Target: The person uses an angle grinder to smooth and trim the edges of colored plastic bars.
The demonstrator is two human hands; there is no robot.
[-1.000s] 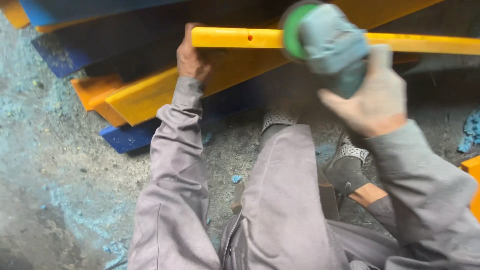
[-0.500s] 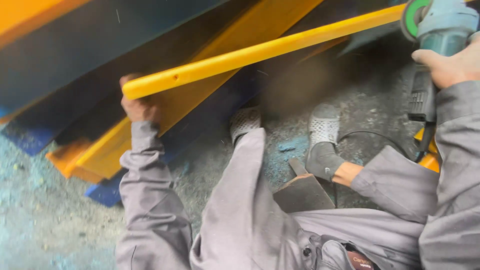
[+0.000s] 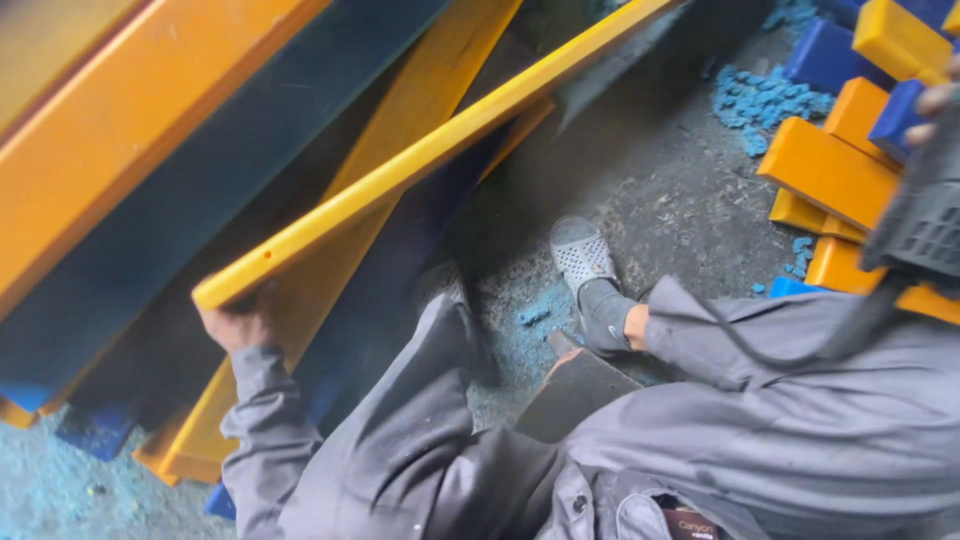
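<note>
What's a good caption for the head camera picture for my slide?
Left hand holds the end of a long yellow bar; right hand grips a dark power tool above dusty floor.

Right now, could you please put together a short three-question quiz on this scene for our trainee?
1. True or false: the left hand grips the lower end of the long yellow bar.
2. What colour are the crumbs heaped on the floor at upper right: A red, B blue, C white?
3. What trails from the dark power tool at the right edge across the grey sleeve?

Key
1. True.
2. B.
3. A black cable.
</note>
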